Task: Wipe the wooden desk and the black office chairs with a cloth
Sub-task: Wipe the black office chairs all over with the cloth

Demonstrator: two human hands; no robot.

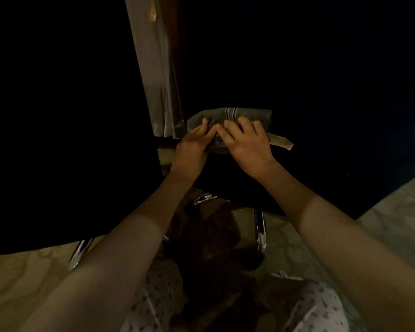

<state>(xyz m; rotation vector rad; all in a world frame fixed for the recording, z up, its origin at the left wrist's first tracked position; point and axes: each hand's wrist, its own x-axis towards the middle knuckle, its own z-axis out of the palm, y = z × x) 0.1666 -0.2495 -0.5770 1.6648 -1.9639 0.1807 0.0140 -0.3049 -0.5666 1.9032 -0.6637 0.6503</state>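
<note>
A grey striped cloth (247, 115) lies folded on the seat of a black office chair (309, 152) at the middle of the view. My left hand (193, 146) touches the cloth's left part with fingers stretched out. My right hand (247, 142) lies over its middle, fingers slightly bent and pressing on the fabric. A loose strip of the cloth sticks out to the right. A second black chair (65, 140) fills the left side. The desk is out of view.
A pale curtain (158, 75) hangs between the two chairs. Chrome chair legs (260, 232) stand on the patterned floor (393, 212) below the seats. My knees in printed trousers (321, 305) are at the bottom. The scene is very dark.
</note>
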